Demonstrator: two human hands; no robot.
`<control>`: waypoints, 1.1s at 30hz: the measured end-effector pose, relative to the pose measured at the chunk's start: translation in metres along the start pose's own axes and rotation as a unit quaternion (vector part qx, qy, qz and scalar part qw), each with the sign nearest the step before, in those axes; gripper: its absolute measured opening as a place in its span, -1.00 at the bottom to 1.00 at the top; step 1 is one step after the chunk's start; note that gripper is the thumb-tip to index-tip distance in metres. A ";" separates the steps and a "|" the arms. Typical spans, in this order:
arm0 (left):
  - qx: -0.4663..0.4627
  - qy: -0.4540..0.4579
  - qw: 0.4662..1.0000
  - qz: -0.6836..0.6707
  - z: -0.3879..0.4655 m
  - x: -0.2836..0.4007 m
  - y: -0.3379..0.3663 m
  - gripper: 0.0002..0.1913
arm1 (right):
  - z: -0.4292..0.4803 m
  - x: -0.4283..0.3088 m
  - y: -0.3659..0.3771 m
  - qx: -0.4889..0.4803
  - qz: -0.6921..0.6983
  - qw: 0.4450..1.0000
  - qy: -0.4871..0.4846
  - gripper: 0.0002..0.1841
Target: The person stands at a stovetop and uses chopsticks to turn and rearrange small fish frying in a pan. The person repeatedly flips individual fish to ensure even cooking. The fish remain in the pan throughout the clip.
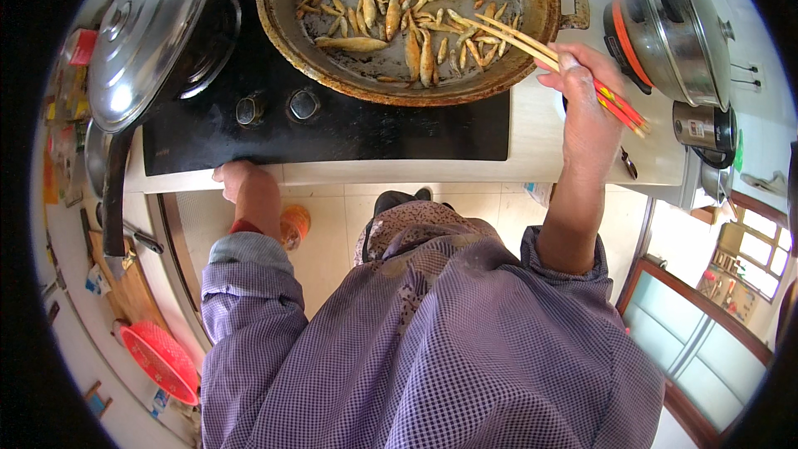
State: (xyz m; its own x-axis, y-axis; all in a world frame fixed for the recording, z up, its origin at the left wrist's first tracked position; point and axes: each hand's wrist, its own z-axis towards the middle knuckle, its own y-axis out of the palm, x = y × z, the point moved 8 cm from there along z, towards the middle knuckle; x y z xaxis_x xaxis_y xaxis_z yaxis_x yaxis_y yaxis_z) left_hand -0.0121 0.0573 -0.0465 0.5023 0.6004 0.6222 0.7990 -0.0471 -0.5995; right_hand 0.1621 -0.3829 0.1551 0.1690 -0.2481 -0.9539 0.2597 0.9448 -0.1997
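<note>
A wide round metal pan (399, 97) with a rusty, browned rim stands on the black glass hob (374, 137). Many small browned fish (393, 12) lie spread over its floor. My right hand (586, 93), at the pan's right edge, is closed around a pair of wooden chopsticks (530, 47) with red ends; their tips reach in over the fish. At the front left edge of the hob rests my left hand (240, 179), fingers curled against the counter edge. Whether it grips anything there is hidden.
On the left, a lidded wok (149, 37) points its black handle towards me. A steel steamer pot (679, 37) and a small black appliance (704, 128) stand at right. A red plastic basket (161, 362) is low at left. Two hob knobs (303, 104) lie before the pan.
</note>
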 end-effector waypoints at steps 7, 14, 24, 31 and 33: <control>-0.013 0.002 1.000 0.001 -0.009 0.003 -0.004 -0.26 | 0.006 0.016 0.008 0.013 0.014 0.997 0.074 -0.76; -0.009 0.011 1.000 0.007 0.001 0.004 0.001 -0.26 | 0.015 0.022 0.006 0.033 0.024 0.995 0.090 -0.70; -0.009 0.011 1.000 0.023 0.000 0.004 0.001 -0.27 | -0.005 -0.017 0.026 -0.100 -0.182 0.958 -0.199 -0.83; -0.005 -0.010 1.000 -0.011 0.003 -0.002 0.002 -0.25 | -0.009 -0.009 0.019 -0.126 -0.109 0.972 -0.166 -0.83; 0.001 -0.023 0.999 -0.024 0.004 -0.004 0.002 -0.25 | -0.005 0.001 0.011 -0.096 -0.044 0.989 -0.107 -0.84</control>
State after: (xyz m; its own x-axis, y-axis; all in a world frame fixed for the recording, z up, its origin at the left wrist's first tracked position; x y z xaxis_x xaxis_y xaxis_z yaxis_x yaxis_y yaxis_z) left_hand -0.0139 0.0583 -0.0524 0.4484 0.6376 0.6264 0.8210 -0.0169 -0.5706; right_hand 0.1607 -0.3715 0.1510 0.3565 -0.3505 -0.8661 0.1002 0.9359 -0.3376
